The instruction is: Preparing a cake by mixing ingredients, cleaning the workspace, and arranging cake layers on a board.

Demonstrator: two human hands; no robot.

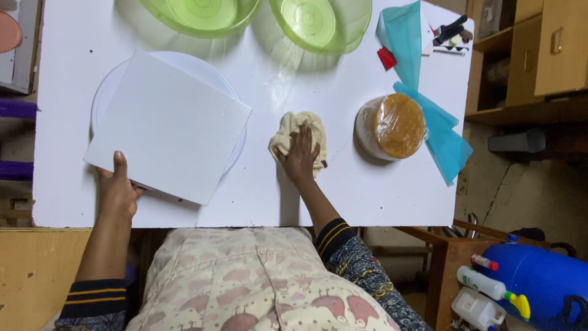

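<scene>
**Board gripped at corner; cloth pressed flat on table**

The left hand (117, 187) clamps the near corner of a square white board (168, 125), thumb on top, fingers hidden beneath. The board lies tilted across a round white turntable (236, 144) at table left. It looks stiff, smooth and light; an edge or corner grip appears soundest. The right hand (300, 153) rests flat, fingers spread, on a crumpled cream cloth (293, 122) at table centre: soft, limp, easily bunched. Nearby sit a film-wrapped round cake (392, 125), glossy and likely slippery, and two translucent green bowls (321, 24).
</scene>
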